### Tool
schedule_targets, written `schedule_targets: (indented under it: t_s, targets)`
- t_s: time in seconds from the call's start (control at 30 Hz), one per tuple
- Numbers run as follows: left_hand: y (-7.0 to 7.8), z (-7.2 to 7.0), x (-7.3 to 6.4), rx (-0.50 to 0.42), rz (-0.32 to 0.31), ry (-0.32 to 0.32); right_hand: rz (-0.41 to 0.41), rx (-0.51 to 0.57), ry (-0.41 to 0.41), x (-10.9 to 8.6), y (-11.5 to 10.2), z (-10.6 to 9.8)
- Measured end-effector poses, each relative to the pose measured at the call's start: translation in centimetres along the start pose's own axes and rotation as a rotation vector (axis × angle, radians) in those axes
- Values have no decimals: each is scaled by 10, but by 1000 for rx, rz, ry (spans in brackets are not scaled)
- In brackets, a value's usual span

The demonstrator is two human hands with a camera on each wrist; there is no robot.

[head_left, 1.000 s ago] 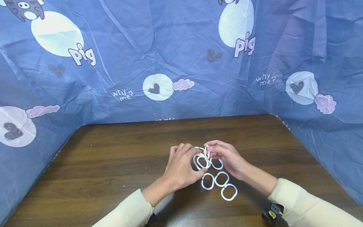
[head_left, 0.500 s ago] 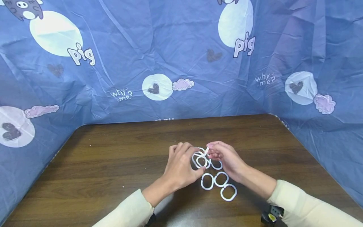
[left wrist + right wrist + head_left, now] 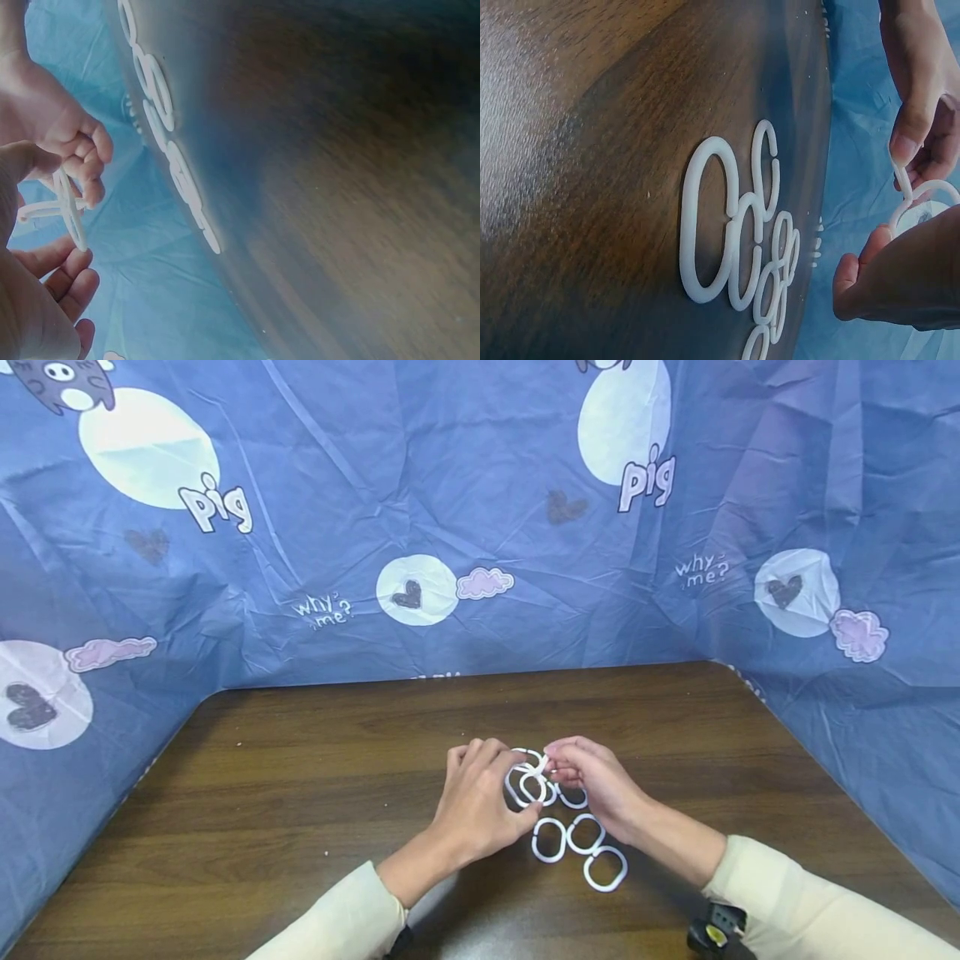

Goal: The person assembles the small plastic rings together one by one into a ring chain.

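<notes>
Raised over the table, my left hand [image 3: 476,802] holds a white plastic curtain ring, oval with a small gap, between thumb and forefinger; the left wrist view shows this ring [image 3: 73,214] edge-on. My right hand [image 3: 603,785] pinches a second white ring [image 3: 543,766] at its fingertips. The two rings cross each other in the left wrist view, where the other ring [image 3: 39,211] lies almost level. Curled right fingers hide part of the second ring. Below the hands lie loose rings of the same kind, among them one ring [image 3: 550,840] near my left thumb.
Several more rings lie on the brown wooden table [image 3: 300,793], including an outermost ring [image 3: 605,869] at the near right and a large-looking ring [image 3: 691,225] in the right wrist view. A blue printed cloth [image 3: 480,510] surrounds the table's back and sides.
My right hand has turned its ring from upright to a slanted, edge-on position and moved slightly down against the left hand's ring. The left hand and the loose rings stay put.
</notes>
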State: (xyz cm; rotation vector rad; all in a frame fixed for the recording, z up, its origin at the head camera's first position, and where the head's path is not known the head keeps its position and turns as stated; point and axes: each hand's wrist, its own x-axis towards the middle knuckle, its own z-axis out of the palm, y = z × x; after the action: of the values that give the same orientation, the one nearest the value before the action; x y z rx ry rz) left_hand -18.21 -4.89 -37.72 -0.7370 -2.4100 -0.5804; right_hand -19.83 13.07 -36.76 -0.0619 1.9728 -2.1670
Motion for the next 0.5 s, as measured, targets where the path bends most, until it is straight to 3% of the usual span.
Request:
schedule_targets:
  t_s: [0.2, 0.5]
  targets:
    - [1, 0, 2, -14, 5, 16, -7, -39, -47, 2, 8, 1]
    - [3, -3, -1, -36, -1, -5, 0, -121, 55, 1, 1, 6]
